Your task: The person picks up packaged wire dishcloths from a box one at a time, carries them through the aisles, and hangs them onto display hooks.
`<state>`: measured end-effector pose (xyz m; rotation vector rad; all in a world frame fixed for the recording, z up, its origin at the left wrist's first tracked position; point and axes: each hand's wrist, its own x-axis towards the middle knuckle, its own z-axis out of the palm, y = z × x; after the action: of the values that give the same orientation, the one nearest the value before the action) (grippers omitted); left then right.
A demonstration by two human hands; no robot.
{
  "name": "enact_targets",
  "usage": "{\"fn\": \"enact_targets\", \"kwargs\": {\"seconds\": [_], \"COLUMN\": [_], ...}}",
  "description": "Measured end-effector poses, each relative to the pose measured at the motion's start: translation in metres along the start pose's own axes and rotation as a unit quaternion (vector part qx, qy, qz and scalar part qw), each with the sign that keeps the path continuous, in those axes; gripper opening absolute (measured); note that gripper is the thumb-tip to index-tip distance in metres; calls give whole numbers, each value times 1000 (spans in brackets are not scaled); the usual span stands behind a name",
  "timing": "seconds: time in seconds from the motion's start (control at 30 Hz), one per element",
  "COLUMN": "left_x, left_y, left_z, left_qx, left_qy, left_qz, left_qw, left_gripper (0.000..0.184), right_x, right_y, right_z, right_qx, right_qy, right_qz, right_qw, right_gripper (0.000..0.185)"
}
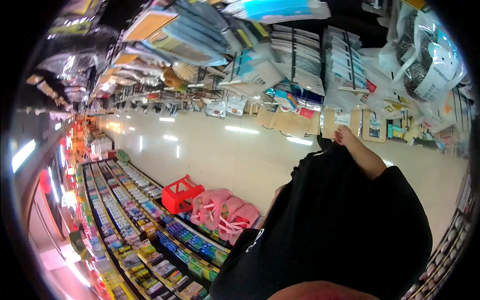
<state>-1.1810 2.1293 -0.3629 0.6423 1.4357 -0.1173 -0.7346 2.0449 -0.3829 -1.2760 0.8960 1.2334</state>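
My right hand (342, 135) reaches out from the black sleeve to the hanging goods. Its fingers are closed at the lower edge of a brown cardboard packet (356, 123) with a white label (342, 118). Beside it hangs another brown cardboard packet (374, 125) with a dark picture card. More plain brown packets (287, 121) hang on the other side of the hand. Of my left arm only a sliver of forearm (274, 200) shows past the black shirt; my left hand is hidden.
Clear-bagged goods (300, 55) hang on hooks along the rack. Across the shiny aisle floor (215, 150), long shelves (150, 220) hold rows of small boxed goods. A red plastic stool (181, 194) and pink bundled items (225, 212) stand by those shelves.
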Motion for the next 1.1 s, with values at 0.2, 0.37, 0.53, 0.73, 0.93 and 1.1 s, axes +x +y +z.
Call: {"fn": "enact_targets", "kwargs": {"seconds": [0.2,0.37,0.53,0.73,0.93,1.1], "left_x": [4,-17,36,40,54,39], "left_y": [39,66,13,-26,-54,-39], "left_z": [39,68,45,17,-9,-19], "left_qx": [-44,-69,-70,-54,-97,-85], "left_qy": [-11,-29,-85,-77,-29,-42], "left_qz": [55,74,100,64,-63,-4], "left_qw": [997,994,989,994,993,996], "left_gripper": [36,33,25,25,23,20], "right_x": [-7,-21,9,-24,-22,-24], "right_y": [15,30,41,61,87,106], "right_z": [-8,-13,-54,-76,-83,-106], "right_qx": [-98,-200,-245,-370,-224,-513], "right_qy": [-4,-17,-97,-100,-34,-8], "right_qz": [-16,-62,-78,-193,-178,-289], "right_qw": [995,978,961,903,958,808], "right_gripper": [13,14,22,21,20,24]}}
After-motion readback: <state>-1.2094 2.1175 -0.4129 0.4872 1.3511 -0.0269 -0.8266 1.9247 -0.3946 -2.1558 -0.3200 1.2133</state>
